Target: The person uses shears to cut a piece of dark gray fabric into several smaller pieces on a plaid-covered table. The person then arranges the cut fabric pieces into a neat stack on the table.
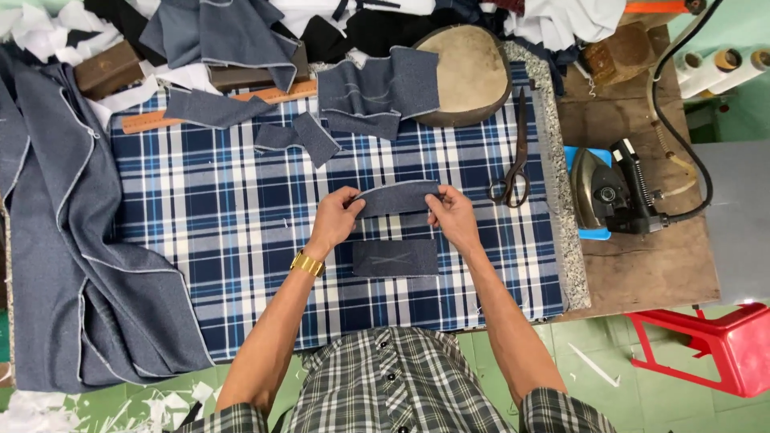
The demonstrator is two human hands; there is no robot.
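Observation:
Both my hands hold one small grey-blue fabric strip (398,198) above the blue plaid ironing pad (200,208). My left hand (337,216), with a gold watch on the wrist, pinches the strip's left end. At the strip's right end, my right hand (451,216) grips it. Just below the strip lies a flat rectangular grey-blue fabric piece (395,257) with chalk marks, resting on the pad between my forearms.
Scissors (513,172) lie to the right on the pad. An iron (605,192) sits on the wooden table at right. More grey-blue cut pieces (377,92), a wooden ruler (152,120), a round pressing block (473,72) and a large grey garment (56,240) lie around. A red stool (722,345) stands at lower right.

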